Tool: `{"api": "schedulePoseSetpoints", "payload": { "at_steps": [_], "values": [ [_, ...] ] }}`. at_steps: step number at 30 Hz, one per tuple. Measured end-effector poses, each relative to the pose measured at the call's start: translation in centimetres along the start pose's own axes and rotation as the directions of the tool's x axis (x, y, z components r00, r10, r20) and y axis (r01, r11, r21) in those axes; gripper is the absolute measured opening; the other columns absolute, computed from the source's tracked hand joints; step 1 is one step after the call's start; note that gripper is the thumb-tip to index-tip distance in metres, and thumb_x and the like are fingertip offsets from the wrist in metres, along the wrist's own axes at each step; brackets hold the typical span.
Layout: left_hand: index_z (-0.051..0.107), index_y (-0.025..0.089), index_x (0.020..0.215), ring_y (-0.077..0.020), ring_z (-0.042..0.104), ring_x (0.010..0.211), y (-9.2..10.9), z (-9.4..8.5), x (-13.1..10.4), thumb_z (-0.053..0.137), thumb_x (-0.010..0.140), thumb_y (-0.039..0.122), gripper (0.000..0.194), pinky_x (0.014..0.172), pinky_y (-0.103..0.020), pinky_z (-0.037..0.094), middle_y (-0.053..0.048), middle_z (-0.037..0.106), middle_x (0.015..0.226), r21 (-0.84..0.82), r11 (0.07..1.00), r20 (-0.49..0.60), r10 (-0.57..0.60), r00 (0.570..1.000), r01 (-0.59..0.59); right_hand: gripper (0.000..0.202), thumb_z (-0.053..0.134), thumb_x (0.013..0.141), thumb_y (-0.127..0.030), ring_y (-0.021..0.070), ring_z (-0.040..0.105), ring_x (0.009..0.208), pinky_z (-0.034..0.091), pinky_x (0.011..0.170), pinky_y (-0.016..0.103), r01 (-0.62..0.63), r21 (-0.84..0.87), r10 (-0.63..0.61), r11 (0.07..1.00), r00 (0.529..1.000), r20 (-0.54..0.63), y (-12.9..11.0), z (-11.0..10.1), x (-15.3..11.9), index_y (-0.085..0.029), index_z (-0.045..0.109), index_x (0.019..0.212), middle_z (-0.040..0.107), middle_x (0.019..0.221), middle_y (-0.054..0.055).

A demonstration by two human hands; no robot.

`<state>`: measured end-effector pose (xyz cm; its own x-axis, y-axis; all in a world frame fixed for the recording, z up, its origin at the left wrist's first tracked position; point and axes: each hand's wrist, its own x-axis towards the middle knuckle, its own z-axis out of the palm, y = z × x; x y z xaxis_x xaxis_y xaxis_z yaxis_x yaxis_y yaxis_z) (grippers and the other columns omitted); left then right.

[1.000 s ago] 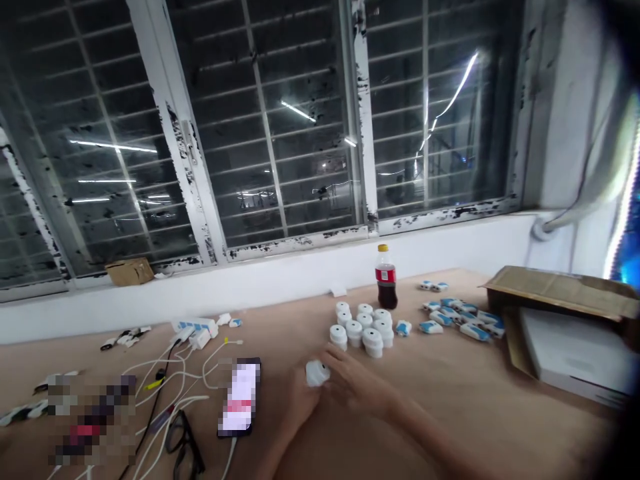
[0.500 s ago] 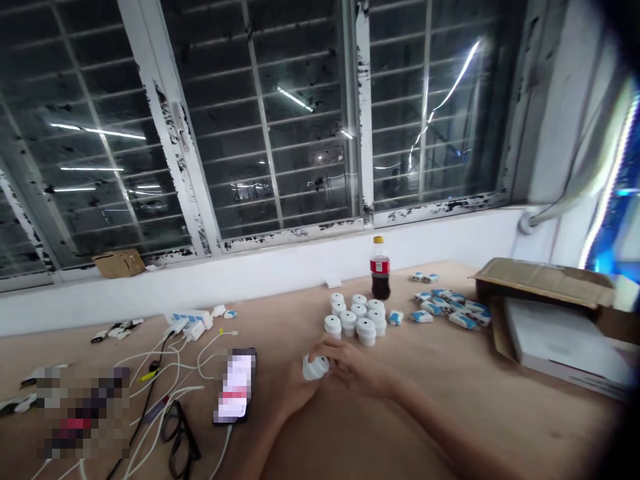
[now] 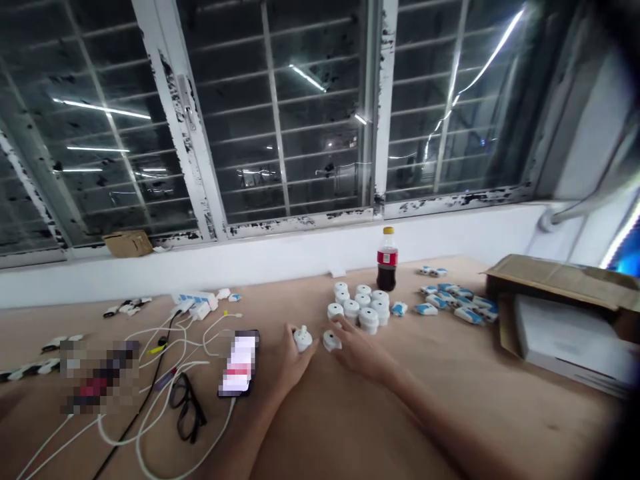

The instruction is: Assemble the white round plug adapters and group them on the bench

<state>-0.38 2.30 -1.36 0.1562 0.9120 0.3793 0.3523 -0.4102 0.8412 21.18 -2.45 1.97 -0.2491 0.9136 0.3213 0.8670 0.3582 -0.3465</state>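
Observation:
My left hand is closed around a white round plastic piece with a small knob on top. Just to its right, my right hand grips a white round cap with a dark centre hole. The two parts are apart from each other. Behind my right hand stands a cluster of several similar white round plastic units, each with a dark spot on top, some partly covered by its fingers.
A cola bottle stands behind the cluster. Several blue-and-white pieces lie right of it, near an open cardboard box. Leftward lie a lit phone, eyeglasses, tangled cables and a power strip.
My hands have moved apart: the white unit they held together now shows as two pieces, a knobbed one in the left and a cap in the right. The view has shifted slightly.

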Motion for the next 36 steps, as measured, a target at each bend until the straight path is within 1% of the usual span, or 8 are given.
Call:
{"api": "schedulePoseSetpoints", "payload": {
  "at_steps": [4, 10, 14, 20, 24, 27, 30, 36],
  "values": [
    [0.057, 0.024, 0.107, -0.0247, 0.072, 0.091, 1.2, -0.9, -0.4, 0.072, 0.094, 0.045, 0.029, 0.081, -0.033, 0.053, -0.005, 0.072, 0.099, 0.116, 0.993, -0.015, -0.009, 1.0, 0.011, 0.021, 0.053, 0.101, -0.023, 0.0275, 0.072, 0.099, 0.058, 0.093, 0.04, -0.039, -0.003, 0.039, 0.999, 0.999, 0.029, -1.5, 0.7, -0.2, -0.021, 0.072, 0.11, 0.074, 0.117, 0.013],
    [0.066, 0.023, 0.112, -0.0298, 0.074, 0.098, 3.3, -2.6, -0.8, 0.072, 0.099, 0.048, 0.029, 0.082, -0.033, 0.05, -0.011, 0.077, 0.106, 0.267, 0.962, -0.138, -0.026, 0.99, 0.062, 0.075, 0.07, 0.096, -0.047, 0.0394, 0.042, 0.159, 0.038, 0.13, 0.057, -0.009, 0.091, -0.001, 0.996, 0.993, 0.116, -0.4, 2.9, -0.4, -0.018, 0.052, 0.163, 0.049, 0.17, 0.019],
    [0.069, 0.022, 0.105, -0.0287, 0.074, 0.093, 3.6, -2.8, -0.7, 0.077, 0.096, 0.045, 0.025, 0.079, -0.032, 0.047, -0.009, 0.078, 0.1, 0.303, 0.948, -0.044, -0.094, 0.995, 0.103, 0.068, 0.067, 0.098, -0.043, 0.0398, 0.043, 0.159, 0.036, 0.131, 0.059, 0.023, 0.137, -0.044, 0.99, 0.988, 0.146, 0.3, 3.1, -0.4, -0.02, 0.056, 0.161, 0.05, 0.17, 0.019],
    [0.069, 0.023, 0.111, -0.0292, 0.074, 0.108, 2.9, -2.5, -0.4, 0.084, 0.086, 0.027, 0.03, 0.089, -0.034, 0.05, -0.008, 0.08, 0.112, 0.28, 0.956, 0.056, -0.111, 0.992, 0.091, 0.018, 0.06, 0.101, -0.03, 0.0279, 0.072, 0.108, 0.058, 0.099, 0.043, 0.035, 0.215, -0.041, 0.976, 0.999, 0.025, -2.0, 2.1, -0.5, -0.024, 0.073, 0.111, 0.076, 0.116, 0.009],
    [0.06, 0.023, 0.129, -0.0258, 0.074, 0.102, 0.8, -2.0, 0.0, 0.087, 0.077, 0.021, 0.058, 0.088, -0.034, 0.052, -0.004, 0.077, 0.108, 0.145, 0.986, 0.083, -0.093, 0.992, 0.08, 0.018, 0.052, 0.106, -0.032, 0.0234, 0.07, 0.084, 0.059, 0.08, 0.038, 0.029, 0.242, -0.03, 0.97, 1.0, 0.001, -2.9, 2.3, -0.5, -0.024, 0.068, 0.099, 0.074, 0.098, 0.005],
    [0.059, 0.024, 0.122, -0.0207, 0.07, 0.086, -0.7, -1.8, 0.5, 0.079, 0.076, 0.013, 0.051, 0.083, -0.031, 0.051, 0.003, 0.067, 0.089, 0.138, 0.987, -0.006, -0.087, 0.996, 0.087, 0.029, 0.052, 0.107, -0.036, 0.0289, 0.072, 0.115, 0.059, 0.101, 0.044, 0.052, 0.22, -0.057, 0.974, 0.998, 0.016, -2.8, 3.2, -0.2, -0.022, 0.069, 0.126, 0.076, 0.126, 0.012],
    [0.054, 0.024, 0.104, -0.0164, 0.062, 0.077, -1.6, -1.7, 1.0, 0.061, 0.077, 0.005, 0.034, 0.077, -0.027, 0.049, 0.007, 0.053, 0.079, 0.112, 0.983, -0.17, -0.123, 0.978, 0.143, 0.063, 0.058, 0.105, -0.044, 0.039, 0.047, 0.156, 0.04, 0.128, 0.057, 0.035, 0.149, -0.046, 0.988, 0.997, 0.067, -2.5, 4.2, 0.5, -0.012, 0.053, 0.159, 0.053, 0.165, 0.023],
    [0.049, 0.026, 0.094, -0.016, 0.057, 0.076, -2.1, -1.7, 1.3, 0.054, 0.083, 0.007, 0.023, 0.077, -0.026, 0.047, 0.006, 0.048, 0.081, 0.121, 0.986, -0.188, -0.091, 0.978, 0.115, 0.065, 0.052, 0.109, -0.043, 0.0374, 0.04, 0.162, 0.032, 0.134, 0.056, 0.027, 0.081, -0.036, 0.996, 0.992, 0.119, -2.9, 5.1, 0.4, -0.009, 0.05, 0.164, 0.048, 0.17, 0.023]
  ]
}}
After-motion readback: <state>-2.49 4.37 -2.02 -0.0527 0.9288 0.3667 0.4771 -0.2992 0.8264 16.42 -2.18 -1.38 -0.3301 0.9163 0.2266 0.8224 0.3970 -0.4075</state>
